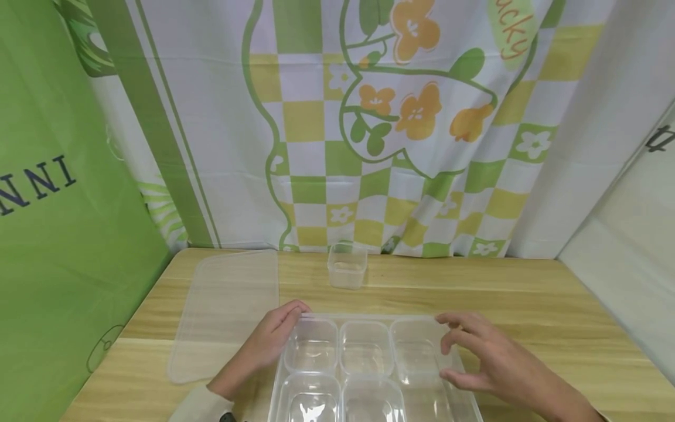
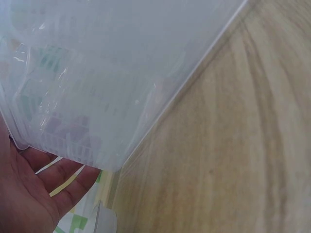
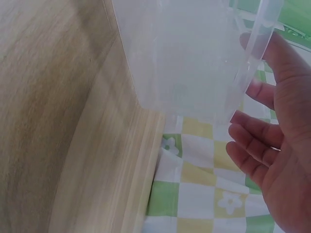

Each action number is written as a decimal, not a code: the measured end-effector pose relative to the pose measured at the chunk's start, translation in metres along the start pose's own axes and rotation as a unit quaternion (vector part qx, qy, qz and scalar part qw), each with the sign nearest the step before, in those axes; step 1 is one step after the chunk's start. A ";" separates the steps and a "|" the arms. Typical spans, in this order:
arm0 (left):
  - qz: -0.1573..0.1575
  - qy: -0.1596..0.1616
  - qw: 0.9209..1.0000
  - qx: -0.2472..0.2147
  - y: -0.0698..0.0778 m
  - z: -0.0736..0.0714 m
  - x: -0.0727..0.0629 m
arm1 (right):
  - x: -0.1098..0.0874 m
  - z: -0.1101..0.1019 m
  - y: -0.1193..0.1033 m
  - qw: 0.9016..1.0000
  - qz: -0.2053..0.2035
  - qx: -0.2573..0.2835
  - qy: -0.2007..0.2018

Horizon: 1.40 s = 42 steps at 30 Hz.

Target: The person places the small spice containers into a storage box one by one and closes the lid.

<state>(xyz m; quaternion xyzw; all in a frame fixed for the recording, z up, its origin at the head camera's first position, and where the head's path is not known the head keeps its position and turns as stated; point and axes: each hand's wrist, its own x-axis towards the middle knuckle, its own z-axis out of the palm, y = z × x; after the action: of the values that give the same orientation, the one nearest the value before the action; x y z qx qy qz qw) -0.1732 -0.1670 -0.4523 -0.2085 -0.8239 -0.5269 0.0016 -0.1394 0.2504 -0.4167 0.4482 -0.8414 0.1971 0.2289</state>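
A clear rectangular plastic box point(image 1: 473, 404) stands at the table's front and runs off the lower edge of the head view. Inside it, small clear containers point(image 1: 366, 349) sit in rows. My left hand point(image 1: 275, 331) grips the box's far left corner; in the left wrist view its fingers point(image 2: 73, 191) lie against the end wall. Over the far right corner is my right hand point(image 1: 487, 357), fingers spread and loosely bent. Its thumb and index finger reach inside the rim, beside the far right container point(image 1: 416, 346). Whether they touch that container I cannot tell.
A loose clear small container point(image 1: 347, 268) stands behind the box. Flat on the table's left lies a translucent lid point(image 1: 232, 310). A patterned curtain point(image 1: 369, 193) hangs along the wooden table's point(image 1: 548, 310) back edge, with a green cloth point(image 1: 63, 234) on the left.
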 end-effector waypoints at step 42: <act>0.000 -0.001 1.000 -0.016 0.000 0.000 0.001 | 0.000 -0.002 -0.003 0.998 0.017 -0.054 -0.038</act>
<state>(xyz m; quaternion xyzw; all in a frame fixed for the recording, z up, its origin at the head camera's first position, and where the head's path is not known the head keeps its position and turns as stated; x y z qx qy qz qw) -0.1741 -0.1665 -0.4524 -0.2087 -0.8153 -0.5401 -0.0026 -0.1364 0.2495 -0.4149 0.4283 -0.8661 0.1380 0.2177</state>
